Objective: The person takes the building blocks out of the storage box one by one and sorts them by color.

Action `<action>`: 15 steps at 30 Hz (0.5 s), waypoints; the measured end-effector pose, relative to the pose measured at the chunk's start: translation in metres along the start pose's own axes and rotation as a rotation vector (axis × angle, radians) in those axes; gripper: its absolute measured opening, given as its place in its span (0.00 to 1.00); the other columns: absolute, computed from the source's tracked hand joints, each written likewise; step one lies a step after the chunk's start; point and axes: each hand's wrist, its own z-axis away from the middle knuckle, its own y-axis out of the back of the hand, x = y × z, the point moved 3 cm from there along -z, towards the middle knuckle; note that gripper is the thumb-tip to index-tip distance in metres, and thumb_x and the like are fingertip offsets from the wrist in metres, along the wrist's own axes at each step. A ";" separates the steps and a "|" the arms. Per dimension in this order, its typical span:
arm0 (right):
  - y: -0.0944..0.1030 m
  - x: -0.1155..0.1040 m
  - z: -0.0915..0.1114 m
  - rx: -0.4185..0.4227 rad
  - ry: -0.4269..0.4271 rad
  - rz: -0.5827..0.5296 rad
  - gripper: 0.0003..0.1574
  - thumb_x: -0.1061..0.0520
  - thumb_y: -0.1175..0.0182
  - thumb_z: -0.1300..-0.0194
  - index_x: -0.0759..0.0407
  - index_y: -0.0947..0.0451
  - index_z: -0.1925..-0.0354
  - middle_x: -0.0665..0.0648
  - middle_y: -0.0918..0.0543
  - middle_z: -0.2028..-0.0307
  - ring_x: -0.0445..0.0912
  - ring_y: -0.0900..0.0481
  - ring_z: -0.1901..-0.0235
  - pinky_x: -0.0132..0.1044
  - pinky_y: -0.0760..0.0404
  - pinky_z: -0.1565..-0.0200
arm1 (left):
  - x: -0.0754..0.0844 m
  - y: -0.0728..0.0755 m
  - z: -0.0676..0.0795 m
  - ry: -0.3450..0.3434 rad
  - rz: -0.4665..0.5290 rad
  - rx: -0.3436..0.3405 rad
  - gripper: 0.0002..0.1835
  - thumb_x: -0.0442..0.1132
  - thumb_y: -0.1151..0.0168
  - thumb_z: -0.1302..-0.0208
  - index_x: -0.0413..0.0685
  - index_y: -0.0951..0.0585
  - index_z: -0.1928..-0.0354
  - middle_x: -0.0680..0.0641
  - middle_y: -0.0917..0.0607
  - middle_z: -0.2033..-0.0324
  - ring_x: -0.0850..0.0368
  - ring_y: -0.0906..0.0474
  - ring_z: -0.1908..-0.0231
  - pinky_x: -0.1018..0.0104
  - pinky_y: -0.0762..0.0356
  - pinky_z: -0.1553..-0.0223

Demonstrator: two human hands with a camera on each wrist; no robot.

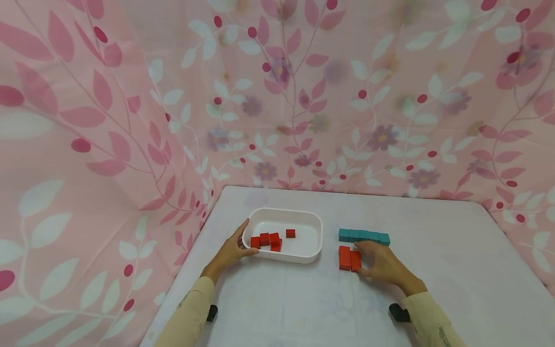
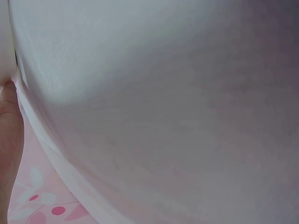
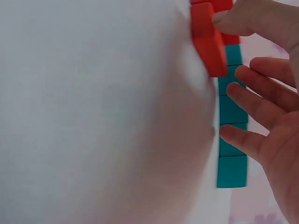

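Note:
A white tray (image 1: 310, 243) holds several small red cubes (image 1: 290, 233), mostly gathered at its left end. My left hand (image 1: 232, 250) grips the tray's left end, thumb over the near rim and fingers round the side. In the left wrist view only part of a finger (image 2: 9, 140) shows at the left edge. To the tray's right, two red block shapes (image 1: 344, 258) sit side by side. My right hand (image 1: 383, 262) pinches the right-hand red block (image 1: 355, 261) between thumb and index finger, its other fingers spread in the right wrist view. Just behind runs a straight row of teal blocks (image 1: 364, 235).
The table (image 1: 286, 308) has a white cloth, with its back edge behind the tray. Pink floral curtains (image 1: 303, 120) hang at the back and left side. A dark strap end (image 1: 399, 313) juts out by the right sleeve.

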 end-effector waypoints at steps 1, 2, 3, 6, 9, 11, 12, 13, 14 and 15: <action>0.003 -0.001 -0.002 0.007 0.000 -0.004 0.44 0.54 0.23 0.51 0.61 0.26 0.37 0.57 0.22 0.42 0.55 0.27 0.42 0.54 0.22 0.46 | -0.005 0.000 -0.002 -0.007 -0.002 0.011 0.56 0.43 0.24 0.47 0.61 0.51 0.22 0.44 0.48 0.25 0.39 0.42 0.30 0.54 0.30 0.40; 0.007 -0.004 -0.005 0.017 0.001 -0.010 0.43 0.53 0.23 0.50 0.61 0.26 0.38 0.57 0.22 0.42 0.55 0.27 0.42 0.55 0.22 0.46 | -0.010 -0.001 -0.005 -0.008 -0.003 0.020 0.57 0.44 0.23 0.48 0.63 0.51 0.22 0.45 0.47 0.25 0.40 0.42 0.30 0.55 0.30 0.40; 0.010 -0.008 -0.008 0.024 0.008 -0.026 0.42 0.53 0.24 0.49 0.61 0.26 0.38 0.58 0.22 0.42 0.56 0.26 0.43 0.56 0.22 0.47 | -0.016 -0.001 -0.007 -0.005 -0.006 0.029 0.57 0.45 0.23 0.50 0.65 0.50 0.23 0.47 0.47 0.25 0.42 0.41 0.30 0.56 0.30 0.40; 0.018 -0.025 -0.022 0.056 0.043 -0.061 0.39 0.51 0.26 0.46 0.61 0.25 0.39 0.59 0.22 0.43 0.57 0.24 0.45 0.57 0.21 0.48 | -0.026 -0.002 -0.012 -0.003 -0.019 0.051 0.59 0.48 0.21 0.53 0.70 0.50 0.23 0.51 0.45 0.25 0.44 0.39 0.31 0.57 0.30 0.40; 0.017 -0.049 -0.042 0.084 0.123 -0.089 0.34 0.52 0.27 0.44 0.62 0.23 0.41 0.58 0.19 0.46 0.56 0.20 0.49 0.54 0.19 0.50 | -0.025 -0.002 -0.011 -0.003 -0.024 0.052 0.59 0.49 0.21 0.54 0.70 0.50 0.23 0.51 0.45 0.25 0.45 0.39 0.31 0.57 0.30 0.40; 0.011 -0.064 -0.056 0.073 0.146 -0.108 0.32 0.52 0.28 0.42 0.61 0.23 0.41 0.58 0.19 0.46 0.56 0.20 0.49 0.53 0.19 0.51 | -0.024 -0.002 -0.011 -0.009 -0.024 0.052 0.59 0.49 0.21 0.54 0.69 0.50 0.23 0.50 0.45 0.25 0.44 0.39 0.31 0.57 0.30 0.40; 0.006 -0.071 -0.063 0.062 0.157 -0.114 0.32 0.52 0.29 0.42 0.62 0.23 0.41 0.58 0.19 0.47 0.57 0.19 0.50 0.53 0.19 0.51 | -0.023 -0.002 -0.010 -0.013 -0.022 0.051 0.59 0.48 0.21 0.53 0.68 0.49 0.23 0.49 0.45 0.25 0.44 0.40 0.31 0.56 0.30 0.40; 0.001 -0.078 -0.070 0.049 0.162 -0.121 0.32 0.52 0.29 0.41 0.62 0.23 0.41 0.59 0.19 0.47 0.57 0.19 0.51 0.52 0.19 0.51 | -0.022 -0.002 -0.010 -0.015 -0.020 0.050 0.59 0.48 0.21 0.53 0.67 0.49 0.23 0.49 0.45 0.25 0.43 0.40 0.31 0.56 0.30 0.40; -0.005 -0.084 -0.077 0.033 0.161 -0.124 0.32 0.52 0.29 0.41 0.62 0.23 0.41 0.59 0.19 0.47 0.58 0.19 0.51 0.52 0.19 0.51 | -0.022 -0.002 -0.010 -0.014 -0.017 0.049 0.59 0.47 0.21 0.52 0.67 0.49 0.23 0.49 0.45 0.25 0.44 0.39 0.31 0.56 0.30 0.40; -0.011 -0.090 -0.084 0.017 0.160 -0.125 0.32 0.52 0.30 0.40 0.62 0.23 0.41 0.60 0.19 0.47 0.58 0.19 0.51 0.52 0.18 0.51 | -0.022 -0.003 -0.010 -0.019 -0.017 0.050 0.58 0.46 0.22 0.52 0.66 0.49 0.23 0.48 0.45 0.25 0.43 0.40 0.31 0.56 0.30 0.40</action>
